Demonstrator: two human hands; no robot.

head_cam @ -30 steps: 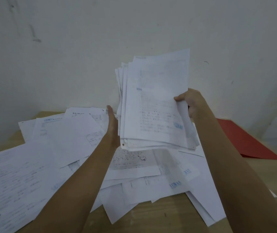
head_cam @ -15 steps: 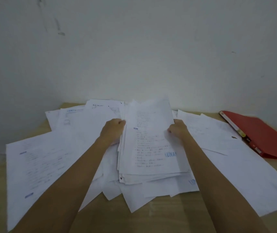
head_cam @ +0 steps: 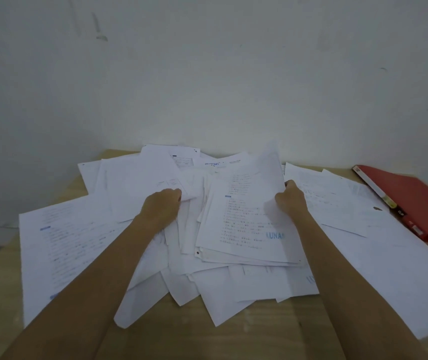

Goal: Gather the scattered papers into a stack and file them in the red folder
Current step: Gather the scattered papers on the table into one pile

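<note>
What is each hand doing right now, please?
Left hand: grips loose papers beside the paper stack.
Right hand: grips the paper stack's right edge.

One wide-angle camera, worn on the head, looked forward and down across the light wooden table (head_cam: 194, 341) from close in. The left hand (head_cam: 162, 206) and right hand (head_cam: 290, 201) sat at mid-frame among scattered white paper sheets (head_cam: 77, 242), forearms entering from the lower corners. A plain white wall (head_cam: 207, 74) filled the upper half.
</note>
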